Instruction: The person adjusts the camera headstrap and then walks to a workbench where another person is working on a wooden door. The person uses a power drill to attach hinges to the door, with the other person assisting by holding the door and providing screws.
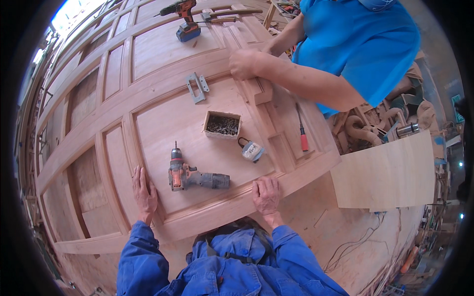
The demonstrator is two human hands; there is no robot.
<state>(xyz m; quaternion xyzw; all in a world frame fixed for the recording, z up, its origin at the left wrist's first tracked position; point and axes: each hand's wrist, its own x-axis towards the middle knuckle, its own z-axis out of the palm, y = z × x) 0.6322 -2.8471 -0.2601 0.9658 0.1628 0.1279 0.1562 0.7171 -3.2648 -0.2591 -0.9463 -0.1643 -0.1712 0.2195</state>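
Cluttered woodworking shop, filled by a large panelled wooden door (148, 98) lying flat, its raised frames and sunken panels running away to the upper left.

Left hand (143, 190) flat and released, palm down on the rail along the near edge of the door, fingers spread, grasping nothing. Right hand (266, 195) likewise open and flat on the same near rail, fingertips just over the moulding.

Between the hands, slightly further in: grey and orange cordless drill (190, 176) on its side in the sunken panel, touching neither hand. Beyond it, small open cardboard box of dark screws (222, 124), then a grey padlock-like tool with a black loop (251, 150) to the right, well apart from the drill. Metal hinge plate (197, 87) further up; red-handled screwdriver (302, 135) on the right frame near the door's right edge.

At the far side, another person's hand (243, 64), blue sleeve above, closed on a frame piece. Second drill, blue-based (185, 19), near the far edge.

Bare panel left of the near drill. Plywood sheet (390, 172) beyond the right edge.
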